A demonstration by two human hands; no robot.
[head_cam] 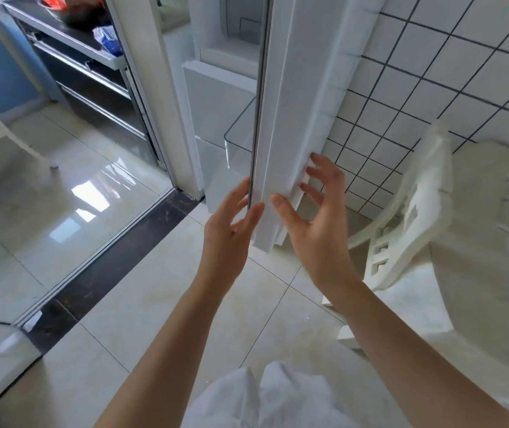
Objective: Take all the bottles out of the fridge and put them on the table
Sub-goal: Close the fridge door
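Head view: fridge door [281, 143] edge between both hands.

Two bare forearms reach forward and upward, side by side. The left hand [231, 217] is held with fingers straight and relaxed. The right hand [312, 208] spreads its fingers, loosely bent, thumb extended inward.

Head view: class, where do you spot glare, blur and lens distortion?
Head view: window glare reflects off the glossy floor tiles; the table at the right edge is smeared by blur; wide-angle distortion bends the wall tile lines and the fridge door edge.
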